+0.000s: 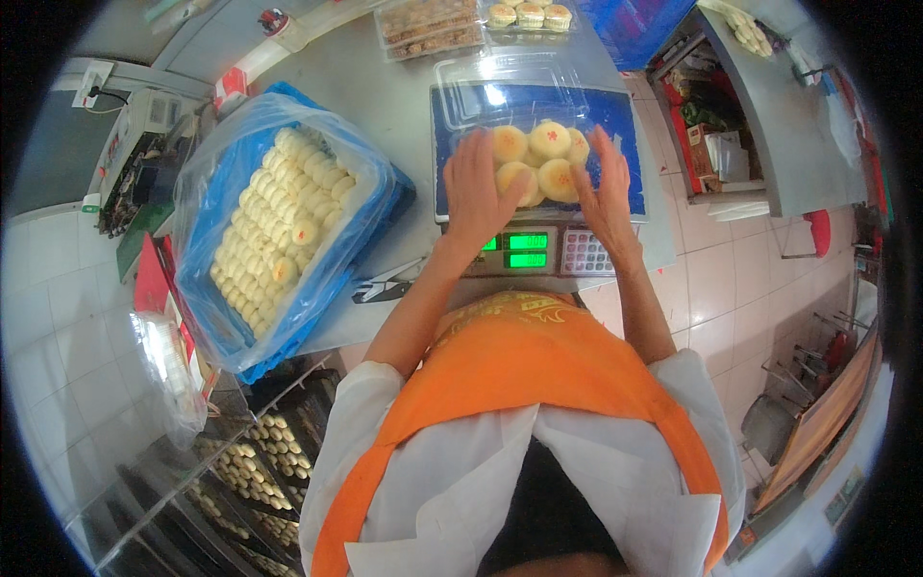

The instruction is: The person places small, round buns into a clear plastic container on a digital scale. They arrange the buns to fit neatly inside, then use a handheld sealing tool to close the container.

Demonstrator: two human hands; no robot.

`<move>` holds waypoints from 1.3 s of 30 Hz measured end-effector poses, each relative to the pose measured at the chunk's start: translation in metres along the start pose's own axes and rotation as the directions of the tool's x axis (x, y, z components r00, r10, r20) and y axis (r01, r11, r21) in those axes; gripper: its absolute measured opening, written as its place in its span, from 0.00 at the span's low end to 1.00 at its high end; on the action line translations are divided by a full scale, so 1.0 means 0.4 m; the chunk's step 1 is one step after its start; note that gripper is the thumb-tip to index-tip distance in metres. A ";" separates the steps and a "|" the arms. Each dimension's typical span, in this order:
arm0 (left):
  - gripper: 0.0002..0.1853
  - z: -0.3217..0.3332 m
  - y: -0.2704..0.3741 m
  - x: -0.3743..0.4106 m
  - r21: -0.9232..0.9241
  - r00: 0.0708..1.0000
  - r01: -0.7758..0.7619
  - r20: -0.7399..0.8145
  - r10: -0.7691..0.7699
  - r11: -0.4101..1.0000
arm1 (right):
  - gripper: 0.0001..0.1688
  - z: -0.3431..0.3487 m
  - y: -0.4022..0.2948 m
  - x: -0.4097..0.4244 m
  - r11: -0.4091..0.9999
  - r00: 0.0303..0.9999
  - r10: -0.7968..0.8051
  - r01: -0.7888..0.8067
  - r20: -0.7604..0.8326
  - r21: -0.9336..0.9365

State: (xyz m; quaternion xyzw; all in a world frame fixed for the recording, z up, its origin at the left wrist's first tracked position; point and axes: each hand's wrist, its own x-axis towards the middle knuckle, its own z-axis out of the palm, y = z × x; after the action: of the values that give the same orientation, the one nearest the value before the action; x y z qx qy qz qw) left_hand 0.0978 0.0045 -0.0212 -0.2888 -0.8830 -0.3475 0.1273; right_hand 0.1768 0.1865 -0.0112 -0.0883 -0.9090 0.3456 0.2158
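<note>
Several round pale pastries [549,139] with red marks on top are gathered in a clear plastic clamshell box [512,94], its lid raised at the far side. The box rests on the blue platform of a digital scale [634,173] with green lit displays. My left hand [479,187] lies along the left side of the pastries, thumb over the nearer one. On their right side is my right hand [606,184], its fingers at the edge of the group. Neither hand is closed around a pastry.
To the left stands a blue plastic crate [389,195] lined with clear film, full of pastries [277,223]. Scissors [386,285] lie between crate and scale. Filled clear boxes [431,29] stand at the table's far side. A rack with trays of pastries [249,469] is at lower left.
</note>
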 end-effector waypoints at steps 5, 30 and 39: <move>0.27 0.002 0.001 0.045 -0.219 0.973 0.206 0.147 -0.177 0.954 | 0.30 0.035 0.036 0.067 0.996 0.995 0.050 -0.044 0.083 -0.075; 0.24 -0.108 0.028 -0.067 0.168 0.939 0.077 0.319 -0.128 0.983 | 0.21 0.019 0.138 0.043 1.000 0.998 -0.028 0.029 0.058 -0.010; 0.24 -0.083 0.036 -0.079 0.069 0.947 0.176 0.261 -0.188 0.982 | 0.20 0.025 0.135 0.040 0.997 0.996 -0.079 0.078 0.046 0.022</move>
State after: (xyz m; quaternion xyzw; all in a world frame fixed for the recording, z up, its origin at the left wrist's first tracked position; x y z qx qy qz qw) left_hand 0.1326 -0.0230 -0.0029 -0.2474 -0.9224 -0.2961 -0.0189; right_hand 0.1588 0.2257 -0.0485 -0.0422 -0.9129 0.3481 0.2089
